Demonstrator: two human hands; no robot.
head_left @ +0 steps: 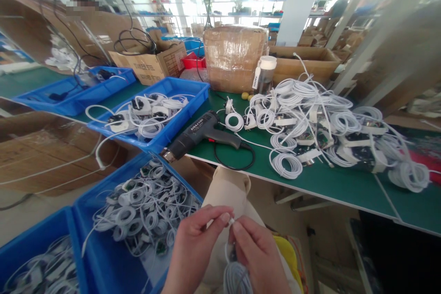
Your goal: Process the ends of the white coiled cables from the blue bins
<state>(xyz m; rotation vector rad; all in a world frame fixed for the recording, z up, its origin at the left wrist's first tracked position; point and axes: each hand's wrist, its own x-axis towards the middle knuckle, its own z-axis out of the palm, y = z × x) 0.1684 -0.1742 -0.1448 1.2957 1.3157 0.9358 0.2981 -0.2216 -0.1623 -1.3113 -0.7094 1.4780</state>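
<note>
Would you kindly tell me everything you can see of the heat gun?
The heat gun is dark grey, apparently plastic, with pale lettering on its barrel, a red trigger and a metal-looking nozzle. It lies on its side on the green table, beside a blue tray, nozzle jutting past the front edge, handle pointing right. Its black cord loops near the edge. Nobody is holding it; whether it is on cannot be told.

A lidded bottle (267,76) stands just beside a film-wrapped carton (235,59) and a cardboard box (305,65).
</note>
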